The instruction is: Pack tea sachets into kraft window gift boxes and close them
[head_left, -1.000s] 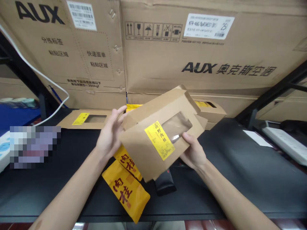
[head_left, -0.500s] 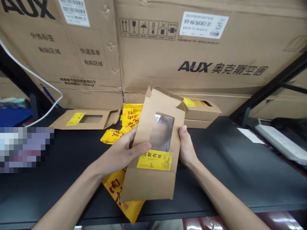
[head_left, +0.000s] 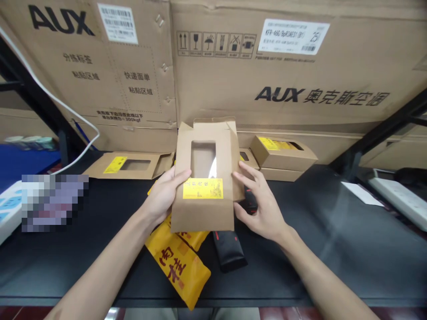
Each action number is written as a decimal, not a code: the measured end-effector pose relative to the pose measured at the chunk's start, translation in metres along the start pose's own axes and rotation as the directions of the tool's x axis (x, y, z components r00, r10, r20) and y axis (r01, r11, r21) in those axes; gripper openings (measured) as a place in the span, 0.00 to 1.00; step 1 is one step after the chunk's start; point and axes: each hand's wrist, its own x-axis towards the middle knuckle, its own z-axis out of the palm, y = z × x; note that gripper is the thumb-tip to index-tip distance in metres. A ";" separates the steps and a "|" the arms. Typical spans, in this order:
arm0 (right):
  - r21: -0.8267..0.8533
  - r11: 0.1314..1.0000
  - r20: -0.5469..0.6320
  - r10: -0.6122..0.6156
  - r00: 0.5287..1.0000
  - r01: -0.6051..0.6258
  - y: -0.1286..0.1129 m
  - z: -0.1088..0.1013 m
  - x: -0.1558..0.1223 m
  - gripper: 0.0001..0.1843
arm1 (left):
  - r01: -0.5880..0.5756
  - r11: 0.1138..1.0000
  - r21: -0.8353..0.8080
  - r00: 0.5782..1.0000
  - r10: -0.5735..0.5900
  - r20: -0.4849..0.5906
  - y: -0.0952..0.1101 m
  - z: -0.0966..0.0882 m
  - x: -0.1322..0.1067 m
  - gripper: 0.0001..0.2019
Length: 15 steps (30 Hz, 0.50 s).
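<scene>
Brown kraft-paper window box (head_left: 203, 213) with yellow label (head_left: 203, 188), top flaps (head_left: 213, 125) unfolded, held upright: left hand (head_left: 163, 195) grips its edge, right hand (head_left: 262, 200) lies open against its side.

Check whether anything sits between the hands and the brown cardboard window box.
Nothing visible does. The left hand is directly on the brown cardboard window box at its left side, and the right hand touches its right side.

Your left hand (head_left: 165, 195) curls inward, thumb lying across the top, while your right hand (head_left: 260, 200) stays open, fingers spread. Your left forearm (head_left: 106, 262) and right forearm (head_left: 320, 271) angle up from the lower corners.
</scene>
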 end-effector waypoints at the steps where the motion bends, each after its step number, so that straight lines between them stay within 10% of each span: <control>1: -0.040 0.999 -0.020 0.004 1.000 -0.005 0.001 0.001 0.000 0.38 | -0.003 1.000 0.012 1.000 0.003 -0.018 -0.001 0.001 0.001 0.22; 8: 0.017 0.997 -0.103 0.083 0.991 -0.082 0.004 0.004 0.000 0.33 | -0.180 0.965 0.189 0.980 0.193 -0.050 -0.002 0.007 -0.002 0.38; 15: 0.263 0.928 -0.152 0.311 0.938 -0.265 0.002 0.007 -0.002 0.25 | -0.288 0.906 0.309 0.933 0.194 0.303 -0.004 -0.008 -0.007 0.34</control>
